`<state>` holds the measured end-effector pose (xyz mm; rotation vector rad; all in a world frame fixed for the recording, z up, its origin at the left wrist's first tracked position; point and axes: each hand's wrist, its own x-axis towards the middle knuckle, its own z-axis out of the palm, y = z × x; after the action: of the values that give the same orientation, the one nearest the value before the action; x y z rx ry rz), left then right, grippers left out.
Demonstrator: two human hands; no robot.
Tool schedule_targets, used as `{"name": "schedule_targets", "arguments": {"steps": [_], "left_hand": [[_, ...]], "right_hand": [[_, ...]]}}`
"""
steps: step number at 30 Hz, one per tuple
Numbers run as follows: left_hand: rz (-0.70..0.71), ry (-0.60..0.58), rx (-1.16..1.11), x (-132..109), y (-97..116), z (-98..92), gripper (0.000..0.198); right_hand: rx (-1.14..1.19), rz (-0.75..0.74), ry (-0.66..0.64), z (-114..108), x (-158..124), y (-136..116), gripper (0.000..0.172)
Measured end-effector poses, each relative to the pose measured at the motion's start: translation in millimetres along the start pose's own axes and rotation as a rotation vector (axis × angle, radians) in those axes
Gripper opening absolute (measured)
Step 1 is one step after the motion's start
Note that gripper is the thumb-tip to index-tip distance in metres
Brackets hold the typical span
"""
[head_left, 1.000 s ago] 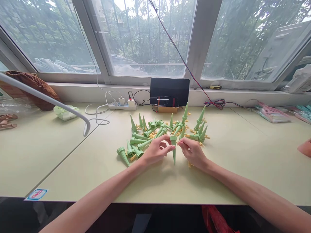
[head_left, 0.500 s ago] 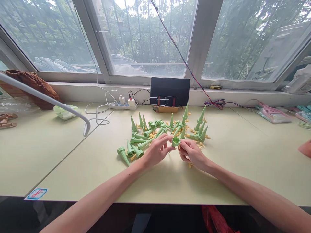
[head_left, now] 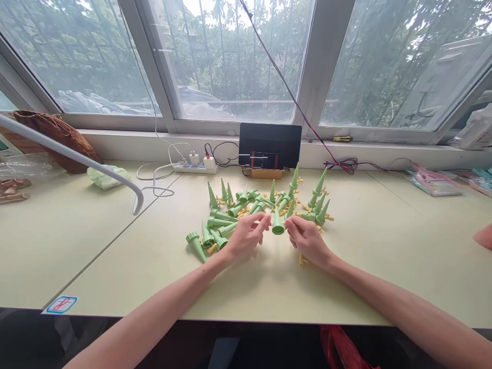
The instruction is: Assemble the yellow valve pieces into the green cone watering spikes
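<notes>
A green plastic watering spike is held above the table between my two hands. Its narrow tip points up and its wide hollow end faces down and toward me. My right hand is closed, with thumb and forefinger pinching the spike's right side; the exact grip spot is hidden by the fingers. Just left of the spike is my left hand, fingers loosely bent and holding nothing, with a small gap to the spike. Behind both hands lies a pile of similar green spikes, mixed with small yellow valves.
Several spikes with yellow valves stand upright at the pile's right. A tablet with a phone leans at the back beside a power strip. A grey curved arm hangs at left. Someone's hand shows at the right edge.
The spike has been turned from opening-up to tip-up. My left fingers have come off it, while my right hand keeps its pinch.
</notes>
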<state>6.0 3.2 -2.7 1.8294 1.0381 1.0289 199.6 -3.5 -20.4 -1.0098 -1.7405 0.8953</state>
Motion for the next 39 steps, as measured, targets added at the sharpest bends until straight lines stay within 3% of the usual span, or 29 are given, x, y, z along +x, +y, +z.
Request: {"name": "schedule_targets", "arguments": {"steps": [5,12,19,26,29,32,36,39], "left_hand": [[-0.124,-0.168,-0.06,-2.7,8.6,-2.3,0.041],[0.003,-0.138,0.008,-4.3,3.9,-0.9,0.033],[0.451,0.007,0.302,-3.9,-12.8,2.0,0.016],[0.683,0.058,0.625,-4.9,-18.6,-1.2,0.02],[0.742,0.078,0.726,-5.0,-20.0,-2.1,0.023],[0.655,0.109,0.688,-4.8,-19.0,-1.7,0.023],[0.328,0.159,0.43,-2.7,-12.4,-0.9,0.028],[0.121,0.078,0.211,-1.4,-4.5,-0.9,0.028]], "right_hand": [[-0.276,-0.252,0.007,-2.8,1.4,2.2,0.033],[-0.323,-0.282,0.009,-2.1,0.2,7.0,0.032],[-0.229,-0.144,0.006,3.7,-3.6,0.9,0.038],[0.219,0.232,-0.134,8.0,-4.6,-5.5,0.044],[0.353,0.294,-0.187,8.4,-2.1,-4.0,0.046],[0.293,0.222,-0.138,6.7,-0.6,-2.1,0.046],[0.046,0.086,0.008,0.4,0.3,1.3,0.041],[-0.115,-0.032,0.055,-3.9,1.6,3.4,0.037]]}}
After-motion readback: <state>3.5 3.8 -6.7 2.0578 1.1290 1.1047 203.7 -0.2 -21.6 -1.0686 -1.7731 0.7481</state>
